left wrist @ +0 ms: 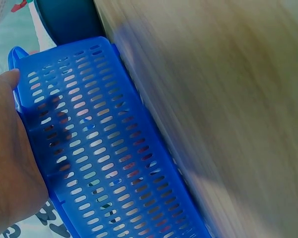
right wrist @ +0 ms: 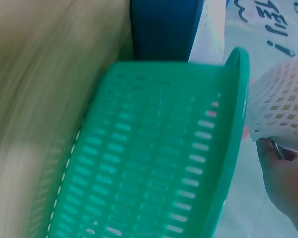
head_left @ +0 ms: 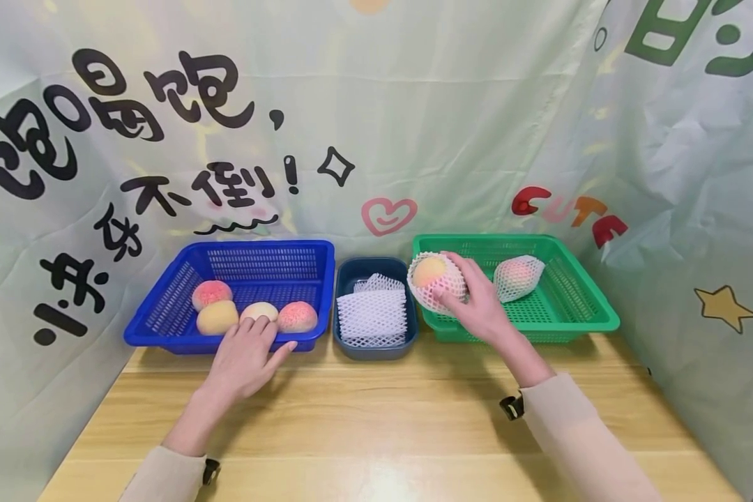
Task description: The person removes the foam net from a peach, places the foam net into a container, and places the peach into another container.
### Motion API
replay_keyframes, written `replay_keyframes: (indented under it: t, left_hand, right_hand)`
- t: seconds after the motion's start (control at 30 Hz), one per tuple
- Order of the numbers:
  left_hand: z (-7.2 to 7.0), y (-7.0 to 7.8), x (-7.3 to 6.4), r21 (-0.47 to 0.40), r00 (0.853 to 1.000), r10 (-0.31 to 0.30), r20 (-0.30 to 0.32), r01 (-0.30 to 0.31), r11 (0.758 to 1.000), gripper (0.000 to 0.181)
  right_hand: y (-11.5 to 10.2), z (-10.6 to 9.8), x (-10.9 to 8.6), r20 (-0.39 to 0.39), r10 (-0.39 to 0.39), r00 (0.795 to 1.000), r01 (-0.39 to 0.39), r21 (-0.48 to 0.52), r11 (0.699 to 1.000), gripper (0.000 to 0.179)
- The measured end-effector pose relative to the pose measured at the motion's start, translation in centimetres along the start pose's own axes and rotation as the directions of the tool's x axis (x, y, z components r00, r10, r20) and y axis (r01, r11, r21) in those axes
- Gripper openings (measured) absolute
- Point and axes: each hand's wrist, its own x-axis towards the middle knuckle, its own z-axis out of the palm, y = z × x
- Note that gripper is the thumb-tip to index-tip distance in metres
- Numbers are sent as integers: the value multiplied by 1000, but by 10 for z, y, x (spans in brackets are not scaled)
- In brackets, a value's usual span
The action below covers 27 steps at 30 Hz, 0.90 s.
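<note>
Wood-grain desk [head_left: 364, 425], three containers in a row at its far side, printed cloth backdrop [head_left: 464, 139] behind; left, a blue basket [head_left: 263, 262] with slotted walls; middle, a small navy tub [head_left: 376, 353] holding white foam nets [head_left: 373, 317]; right, a green basket [head_left: 565, 325]. Blue basket carries four fruits, peach-like, bare: a speckled red one [head_left: 212, 293] at the back left, a yellow one [head_left: 217, 318] in front of and touching it, a cream one [head_left: 259, 309] next along, a second speckled red one [head_left: 298, 318] on the right, just beside the cream one. Left hand [head_left: 245, 359] reaches over the front rim of the blue basket, fingers laid on the cream fruit, thumb spread away to the right; loosely open, no grip seen on the fruit; contact beneath the fingertips hidden. Right hand [head_left: 478, 301] grips a netted peach [head_left: 431, 273] between thumb and fingers, bare yellowish top showing through the mouth of its white sleeve of foam; held up over the left end of the green basket, near the tub; right wrist view shows thumb against the mesh. Another netted fruit [head_left: 518, 277], pinkish under its mesh, lies within the green basket, to the right of the hand, apart from the held one.
</note>
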Motion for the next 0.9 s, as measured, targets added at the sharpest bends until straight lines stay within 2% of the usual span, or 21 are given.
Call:
replay_keyframes:
  t: [0.2, 0.37, 0.57, 0.67, 0.9]
  left_hand:
    - [-1, 0, 0, -3, 1000, -3, -2, 3, 1000, 48]
    - [-1, 0, 0, 0, 1000, 1, -10, -1, 1000, 47]
    - [-1, 0, 0, 2, 1000, 2, -12, -2, 1000, 47]
    - [0, 0, 0, 2, 1000, 1, -7, -1, 1000, 47]
    - [-1, 0, 0, 2, 1000, 2, -8, -2, 1000, 46]
  right_hand:
    - [-12, 8, -13, 11, -87, 996, 88, -35, 996, 71]
    - [-18, 18, -24, 28, -152, 988, 153, -26, 988, 73]
    - [-24, 30, -38, 78, -205, 976, 207, -31, 978, 74]
    - [-26, 35, -45, 114, -239, 964, 244, -35, 969, 74]
    - [-25, 49, -60, 198, -327, 924, 341, -44, 939, 76]
